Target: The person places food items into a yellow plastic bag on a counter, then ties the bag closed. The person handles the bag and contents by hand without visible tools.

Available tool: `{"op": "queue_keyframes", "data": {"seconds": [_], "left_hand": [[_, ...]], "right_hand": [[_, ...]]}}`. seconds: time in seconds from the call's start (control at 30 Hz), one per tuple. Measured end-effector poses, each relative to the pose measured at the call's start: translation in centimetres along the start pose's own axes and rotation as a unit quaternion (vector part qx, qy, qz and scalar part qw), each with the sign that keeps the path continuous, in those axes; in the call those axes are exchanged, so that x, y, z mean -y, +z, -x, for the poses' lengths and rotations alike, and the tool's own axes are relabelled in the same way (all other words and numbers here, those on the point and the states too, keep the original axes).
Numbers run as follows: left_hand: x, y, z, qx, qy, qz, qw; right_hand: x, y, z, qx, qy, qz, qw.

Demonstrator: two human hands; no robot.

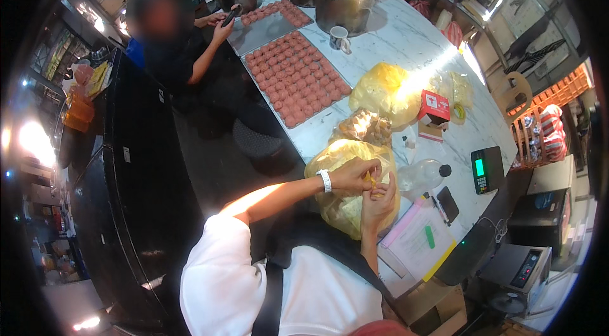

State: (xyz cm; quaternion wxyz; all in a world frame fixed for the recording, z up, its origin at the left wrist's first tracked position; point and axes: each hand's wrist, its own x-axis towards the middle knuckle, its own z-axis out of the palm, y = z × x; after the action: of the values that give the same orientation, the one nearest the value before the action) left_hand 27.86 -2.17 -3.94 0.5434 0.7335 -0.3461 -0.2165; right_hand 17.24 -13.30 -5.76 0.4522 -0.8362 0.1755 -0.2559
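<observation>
A translucent yellow plastic bag [339,209] sits at the near edge of the marble-patterned table, right in front of me. My left hand [354,174], with a white watch on its wrist, has its fingers closed on the gathered top of the bag. Close beside it, my right hand [379,203] pinches the same twisted plastic. What is inside the bag cannot be made out. Just beyond lies a bag with brown, lumpy contents [363,127]. Farther off is another yellow plastic bag [384,92], full and rounded.
Trays of round meat balls [295,76] line the table's left side. Behind them stand large pots [346,6] and a mug [339,38]. To my right are a clear bottle [424,174], papers [419,241], a phone [447,205] and a scale [486,171]. A co-worker [162,38] holds a phone.
</observation>
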Motion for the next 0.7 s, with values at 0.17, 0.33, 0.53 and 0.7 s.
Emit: {"op": "queue_keyframes", "data": {"seconds": [0.17, 0.33, 0.53, 0.7], "left_hand": [[0.32, 0.29, -0.16, -0.004, -0.001, -0.008, 1.0], [0.8, 0.45, -0.21, -0.022, 0.041, 0.003, 0.999], [0.98, 0.12, -0.22, 0.011, 0.032, -0.005, 0.999], [0.57, -0.29, -0.25, 0.017, 0.043, -0.021, 0.999]], "right_hand": [[0.16, -0.05, -0.17, 0.008, -0.011, 0.019, 1.0], [0.17, 0.07, -0.16, 0.02, -0.001, 0.044, 0.999], [-0.06, 0.27, -0.18, 0.019, -0.01, 0.051, 0.998], [0.1, 0.1, -0.17, 0.029, 0.001, 0.044, 0.999]]}}
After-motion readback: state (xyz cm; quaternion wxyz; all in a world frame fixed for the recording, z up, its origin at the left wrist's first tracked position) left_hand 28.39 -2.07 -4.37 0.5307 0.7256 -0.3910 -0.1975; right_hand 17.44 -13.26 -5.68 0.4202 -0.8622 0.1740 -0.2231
